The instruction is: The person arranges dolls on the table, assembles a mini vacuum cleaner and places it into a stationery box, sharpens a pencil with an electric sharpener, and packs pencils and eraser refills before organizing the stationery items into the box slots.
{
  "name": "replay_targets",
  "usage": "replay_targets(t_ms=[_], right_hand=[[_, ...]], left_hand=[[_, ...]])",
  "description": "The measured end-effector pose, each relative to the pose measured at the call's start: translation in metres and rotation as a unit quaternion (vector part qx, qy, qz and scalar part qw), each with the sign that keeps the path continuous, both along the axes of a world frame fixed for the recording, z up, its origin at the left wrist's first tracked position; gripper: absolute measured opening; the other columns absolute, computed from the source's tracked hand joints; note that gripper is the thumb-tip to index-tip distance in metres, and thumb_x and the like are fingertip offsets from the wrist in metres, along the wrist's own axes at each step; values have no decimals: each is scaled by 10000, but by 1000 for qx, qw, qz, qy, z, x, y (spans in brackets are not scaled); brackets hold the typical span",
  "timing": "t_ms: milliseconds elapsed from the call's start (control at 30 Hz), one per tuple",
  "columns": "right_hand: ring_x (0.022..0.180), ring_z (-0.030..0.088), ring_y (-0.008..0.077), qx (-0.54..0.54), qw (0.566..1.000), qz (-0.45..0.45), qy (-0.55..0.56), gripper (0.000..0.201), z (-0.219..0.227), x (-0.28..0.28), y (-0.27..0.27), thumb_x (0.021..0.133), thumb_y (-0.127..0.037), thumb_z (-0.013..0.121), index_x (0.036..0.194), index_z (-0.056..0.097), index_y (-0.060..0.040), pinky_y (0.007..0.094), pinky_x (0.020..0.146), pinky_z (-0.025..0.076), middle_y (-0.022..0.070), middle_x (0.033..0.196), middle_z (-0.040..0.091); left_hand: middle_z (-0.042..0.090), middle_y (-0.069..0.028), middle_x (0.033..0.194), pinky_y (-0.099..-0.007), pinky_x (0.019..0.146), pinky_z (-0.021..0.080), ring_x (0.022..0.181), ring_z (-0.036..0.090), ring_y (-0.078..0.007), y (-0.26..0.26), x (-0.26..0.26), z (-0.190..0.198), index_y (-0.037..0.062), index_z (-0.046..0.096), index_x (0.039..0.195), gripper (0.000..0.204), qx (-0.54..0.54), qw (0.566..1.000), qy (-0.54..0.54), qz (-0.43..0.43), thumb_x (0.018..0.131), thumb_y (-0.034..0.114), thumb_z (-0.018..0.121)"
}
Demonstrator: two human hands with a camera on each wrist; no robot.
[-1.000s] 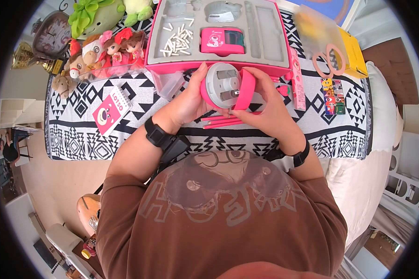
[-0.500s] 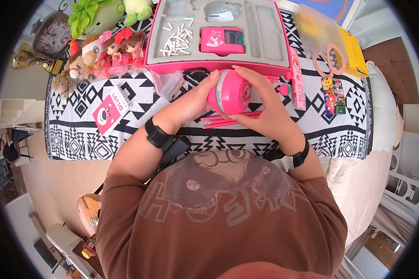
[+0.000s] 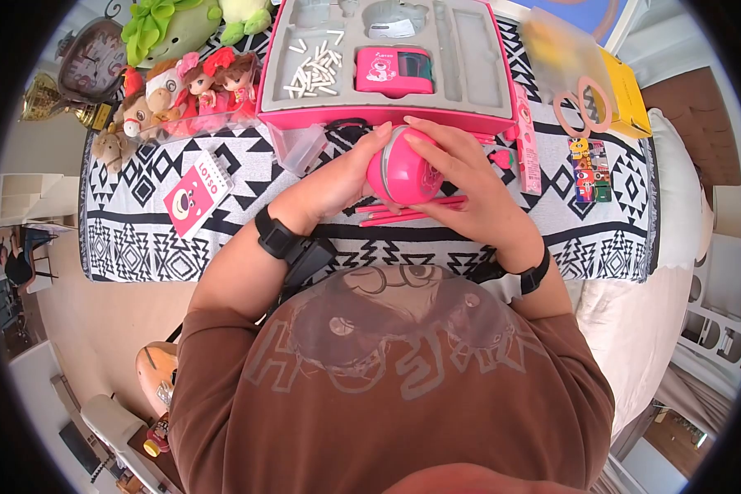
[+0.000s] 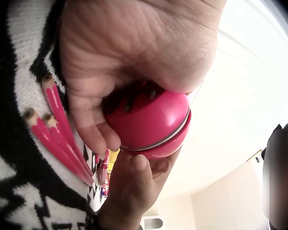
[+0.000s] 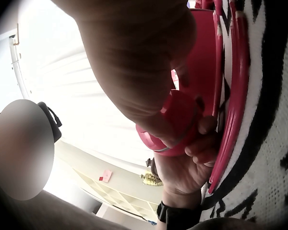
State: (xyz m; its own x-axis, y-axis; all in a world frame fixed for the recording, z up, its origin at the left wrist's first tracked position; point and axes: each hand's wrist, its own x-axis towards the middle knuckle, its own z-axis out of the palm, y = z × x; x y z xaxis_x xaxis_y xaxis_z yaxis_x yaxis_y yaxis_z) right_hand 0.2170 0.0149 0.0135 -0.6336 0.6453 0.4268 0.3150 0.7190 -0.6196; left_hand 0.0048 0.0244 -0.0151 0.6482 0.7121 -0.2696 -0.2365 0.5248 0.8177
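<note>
Between both hands is a round pink gadget (image 3: 410, 174), with a pale seam where its two halves meet. The left hand (image 3: 347, 176) grips it from the left; in the left wrist view its fingers and thumb curl round the larger glossy half (image 4: 158, 117), which has dark openings near the palm. From the other side the right hand (image 3: 479, 193) holds the cap half, fingers bent over it and thumb beneath. The gadget's grey inside is hidden. Several pink pencils (image 3: 387, 218) lie on the patterned cloth just below the hands.
A pink box (image 3: 305, 115) with a grey insert stands beyond the hands, holding a pink sharpener (image 3: 387, 72) and small white sticks (image 3: 314, 76). A clear plastic case (image 3: 300, 150) and a notebook (image 3: 198, 196) lie left. Scissors (image 3: 583, 107) and a sticker card (image 3: 589, 170) lie right.
A second ago the gadget stood apart, its grey inside showing and the pink cap in the right hand. The cap now covers it, and the right fingers have moved further over the cap.
</note>
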Motion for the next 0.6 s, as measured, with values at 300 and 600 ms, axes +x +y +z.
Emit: replay_targets(t_ms=[300, 600], right_hand=[[1297, 439, 322, -34, 999, 29, -1, 815, 3, 2, 0, 645, -33, 778, 1399, 470, -53, 420, 1074, 345, 140, 1447, 443], [1293, 436, 325, -72, 997, -9, -26, 846, 3, 3, -2, 669, -133, 818, 1418, 432, -60, 422, 1070, 349, 134, 1443, 440]], left_hand=[[568, -157, 1288, -358, 933, 518, 1134, 609, -239, 2, -2, -4, 34, 395, 1403, 677, -3, 999, 12, -31, 1019, 560, 210], [603, -141, 1206, -313, 810, 541, 1027, 640, -207, 0, 2, 2, 19, 423, 1357, 636, 41, 998, 31, -33, 1030, 527, 225]])
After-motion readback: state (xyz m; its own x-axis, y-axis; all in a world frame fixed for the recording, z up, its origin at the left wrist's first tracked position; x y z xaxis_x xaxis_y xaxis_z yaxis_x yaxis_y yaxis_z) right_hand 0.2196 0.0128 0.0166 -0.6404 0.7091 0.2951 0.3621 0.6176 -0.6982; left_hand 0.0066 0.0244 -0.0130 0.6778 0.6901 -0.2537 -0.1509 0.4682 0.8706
